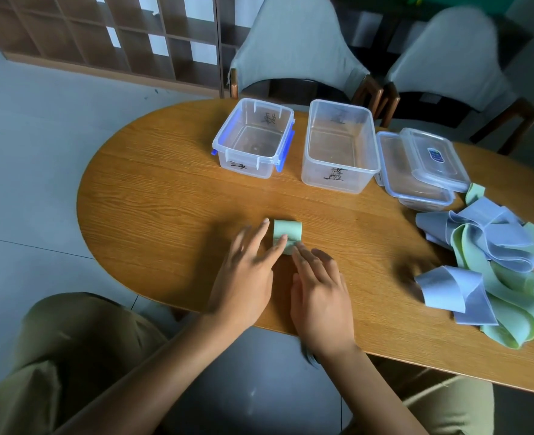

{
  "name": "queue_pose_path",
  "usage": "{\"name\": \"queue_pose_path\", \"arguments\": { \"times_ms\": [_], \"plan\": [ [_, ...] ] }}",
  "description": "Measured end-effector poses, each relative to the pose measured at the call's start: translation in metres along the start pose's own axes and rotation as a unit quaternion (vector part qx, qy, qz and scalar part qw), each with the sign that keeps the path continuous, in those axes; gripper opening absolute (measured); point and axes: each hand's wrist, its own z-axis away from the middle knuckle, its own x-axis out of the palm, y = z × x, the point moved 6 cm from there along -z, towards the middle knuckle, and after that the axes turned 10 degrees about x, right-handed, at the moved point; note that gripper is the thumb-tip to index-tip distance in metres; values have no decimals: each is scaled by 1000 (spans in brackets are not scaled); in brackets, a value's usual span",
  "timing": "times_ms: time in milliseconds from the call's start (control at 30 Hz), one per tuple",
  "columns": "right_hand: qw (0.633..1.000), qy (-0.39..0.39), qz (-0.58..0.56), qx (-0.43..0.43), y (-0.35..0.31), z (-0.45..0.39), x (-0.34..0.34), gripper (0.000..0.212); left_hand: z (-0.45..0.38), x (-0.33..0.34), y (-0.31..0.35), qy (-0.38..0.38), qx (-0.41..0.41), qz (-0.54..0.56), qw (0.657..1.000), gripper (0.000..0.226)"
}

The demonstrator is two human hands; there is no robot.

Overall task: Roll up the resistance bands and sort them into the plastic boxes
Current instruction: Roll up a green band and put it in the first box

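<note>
Under the straight fingers of left hand [243, 277] and right hand [319, 296], pressing not gripping, lies the green band roll [287, 235]: light, soft, springy, probably best pinched across its ends.

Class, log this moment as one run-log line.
step: rolling | item: green band | hands: left hand, right hand pressing roll | boxes: empty

- A home dining room, by the look of it.
- An oval wooden table [171, 189] with two cloth-covered chairs [294, 48] pushed in.
- A wooden cubby shelf [108, 36] by the wall; pale tiled floor [33, 171].
</note>
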Motion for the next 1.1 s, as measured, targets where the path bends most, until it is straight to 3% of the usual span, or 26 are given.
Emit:
{"name": "queue_pose_path", "arguments": {
  "times_ms": [400,600,967,1100],
  "plan": [
    [999,-47,20,19,2,-28,13,57,-7,9,-2,-60,-42,-43,996,66],
    [997,5,-69,47,10,-30,0,46,-24,12,-8,-88,-43,-65,993,71],
    [994,-15,-102,27,20,-47,6,47,-55,18,-14,-94,-63,-102,988,53],
    [989,-37,-137,47,22,-57,9,49,-71,16,-20,-69,-30,-87,993,49]
  ]
}}
